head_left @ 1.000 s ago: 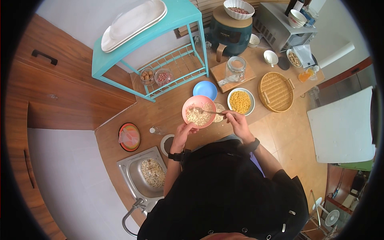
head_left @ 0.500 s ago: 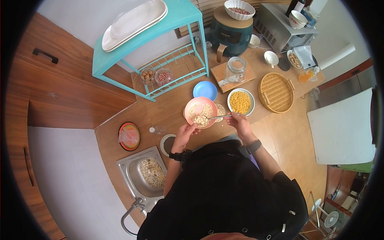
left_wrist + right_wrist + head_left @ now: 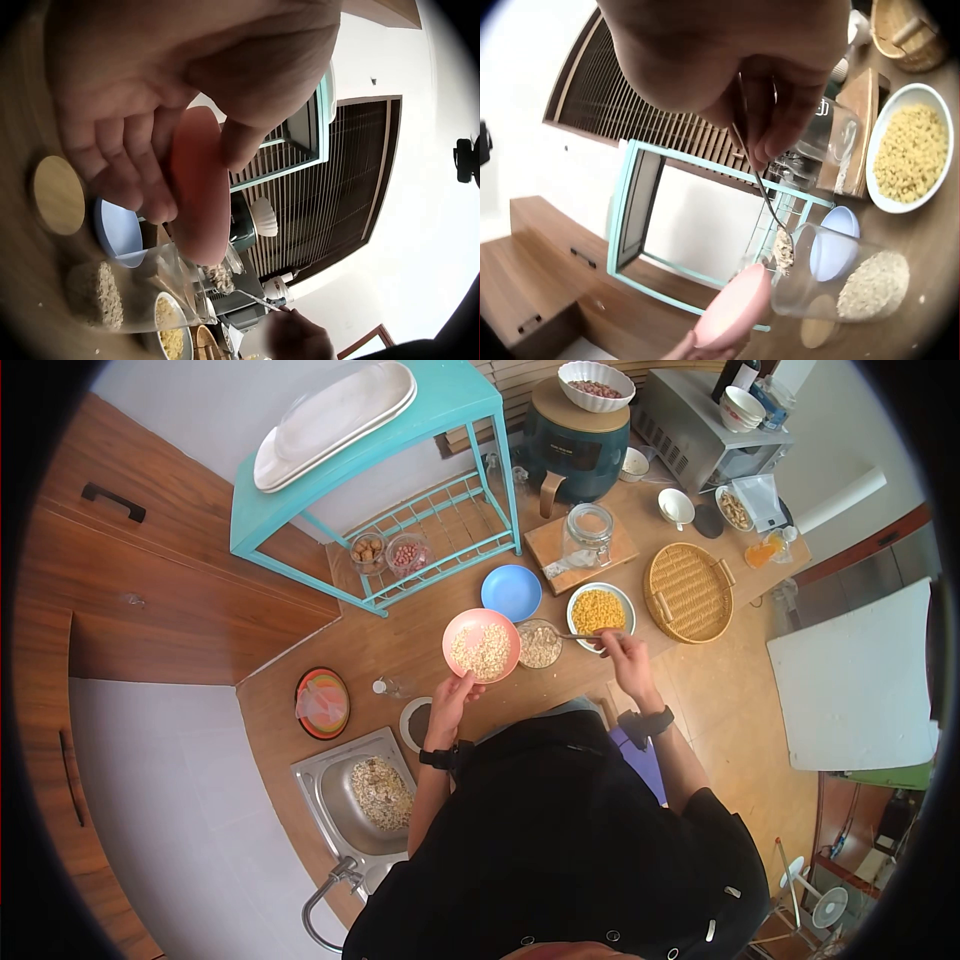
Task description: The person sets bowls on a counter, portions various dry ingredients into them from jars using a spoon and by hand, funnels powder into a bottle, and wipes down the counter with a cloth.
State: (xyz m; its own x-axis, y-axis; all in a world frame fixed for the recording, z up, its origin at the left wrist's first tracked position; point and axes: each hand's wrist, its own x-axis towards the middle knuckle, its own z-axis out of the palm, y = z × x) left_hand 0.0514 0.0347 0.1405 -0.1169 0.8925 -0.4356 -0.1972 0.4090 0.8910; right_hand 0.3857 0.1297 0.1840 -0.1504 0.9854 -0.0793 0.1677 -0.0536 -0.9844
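My left hand (image 3: 452,702) grips the rim of a pink bowl (image 3: 201,191), thumb over the edge and fingers beneath; pale oat flakes (image 3: 482,652) lie inside. Between thumb and fingers my right hand (image 3: 630,663) pinches a metal spoon (image 3: 763,189). A heap of oats (image 3: 783,251) sits in the spoon's bowl, right by the mouth of a clear container (image 3: 799,296). That container stands on the counter, partly filled with oats (image 3: 874,285). In the head view the pink bowl is just left of it.
Behind the container are a blue bowl (image 3: 511,592) and a white bowl (image 3: 898,109) of yellow pieces. A glass jar (image 3: 588,538) lies on a wooden board. Rightward is a wicker tray (image 3: 690,590); at left, a sink (image 3: 335,800) holds a mixed heap of flakes.
The spoon has left the pink bowl carrying oats and moved right, over the clear container. My right hand went right with it; the pink bowl shifted slightly left.
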